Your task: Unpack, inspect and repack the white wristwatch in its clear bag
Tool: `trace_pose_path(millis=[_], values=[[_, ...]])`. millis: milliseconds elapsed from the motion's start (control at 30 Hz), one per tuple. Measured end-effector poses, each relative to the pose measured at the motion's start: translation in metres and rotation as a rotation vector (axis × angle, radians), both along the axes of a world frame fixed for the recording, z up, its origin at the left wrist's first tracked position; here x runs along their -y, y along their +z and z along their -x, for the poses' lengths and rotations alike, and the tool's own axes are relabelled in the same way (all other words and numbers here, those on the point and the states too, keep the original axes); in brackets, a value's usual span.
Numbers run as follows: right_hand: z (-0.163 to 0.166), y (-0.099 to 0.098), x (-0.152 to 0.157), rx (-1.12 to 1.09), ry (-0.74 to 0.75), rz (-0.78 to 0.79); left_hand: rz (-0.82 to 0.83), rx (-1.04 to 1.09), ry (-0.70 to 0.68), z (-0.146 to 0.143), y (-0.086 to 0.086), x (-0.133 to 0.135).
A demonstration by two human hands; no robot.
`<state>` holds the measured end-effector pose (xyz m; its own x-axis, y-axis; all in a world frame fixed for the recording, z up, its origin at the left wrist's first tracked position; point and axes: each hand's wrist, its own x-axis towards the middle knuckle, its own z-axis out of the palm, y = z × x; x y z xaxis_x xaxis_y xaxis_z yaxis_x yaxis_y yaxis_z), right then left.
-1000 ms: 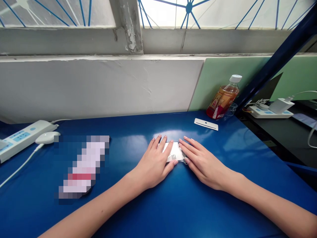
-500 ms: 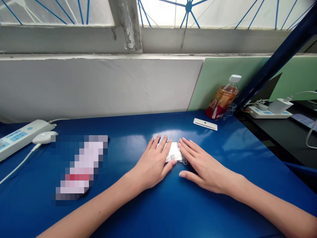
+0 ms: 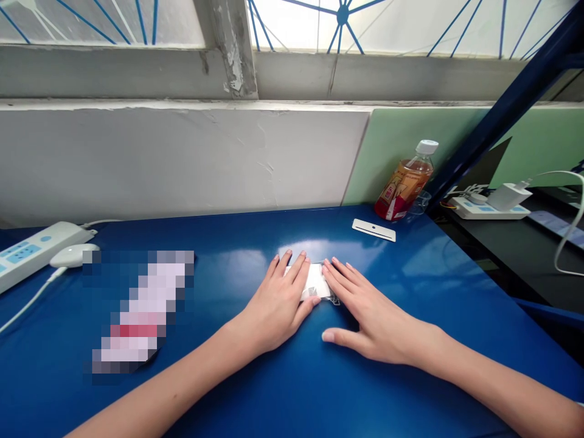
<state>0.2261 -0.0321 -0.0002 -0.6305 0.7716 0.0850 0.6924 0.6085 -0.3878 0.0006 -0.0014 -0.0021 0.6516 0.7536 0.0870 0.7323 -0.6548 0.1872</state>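
Observation:
A small white card-like packet (image 3: 314, 281), with what looks like clear plastic around it and a grey printed patch, lies flat on the blue table (image 3: 255, 401). My left hand (image 3: 280, 298) rests over its left side, fingers stretched out and palm down. On its right edge lie the fingertips of my right hand (image 3: 369, 310), which is also flat, with the thumb held out over the tabletop. Both hands cover part of the packet, so its full outline is hidden.
Behind the hands lies a white slotted strip (image 3: 374, 230). A drink bottle (image 3: 406, 182) stands at the back right by a blue post (image 3: 493, 115). On the left are a pixelated object (image 3: 141, 316), a power strip (image 3: 36, 252) and a white cabled device (image 3: 75, 255).
The whole view has shifted slightly. Both hands stay flat on the packet; my right thumb sits a little farther from the packet.

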Motion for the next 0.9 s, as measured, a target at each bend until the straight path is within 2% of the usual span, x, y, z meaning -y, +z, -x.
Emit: trace_pose_path(millis=[167,333,567,700,833,900], values=[[0.003,-0.005,-0.004,-0.110,-0.062,-0.074,0.006,0.028,0.009,0.002,-0.002,-0.001],[-0.012,-0.006,-0.022,-0.246,-0.129,-0.151,0.026,0.069,-0.007,0.005,-0.004,-0.001],[-0.024,-0.005,-0.035,-0.298,-0.010,-0.262,0.062,0.136,-0.123,0.007,-0.003,-0.001],[-0.031,0.001,-0.038,-0.329,0.031,-0.318,0.095,0.173,-0.140,0.010,0.003,0.000],[-0.037,0.006,-0.039,-0.410,0.034,-0.285,0.138,0.301,-0.172,0.017,0.006,0.000],[-0.036,0.009,-0.037,-0.506,0.013,-0.234,0.142,0.426,-0.140,0.019,0.003,-0.001]])
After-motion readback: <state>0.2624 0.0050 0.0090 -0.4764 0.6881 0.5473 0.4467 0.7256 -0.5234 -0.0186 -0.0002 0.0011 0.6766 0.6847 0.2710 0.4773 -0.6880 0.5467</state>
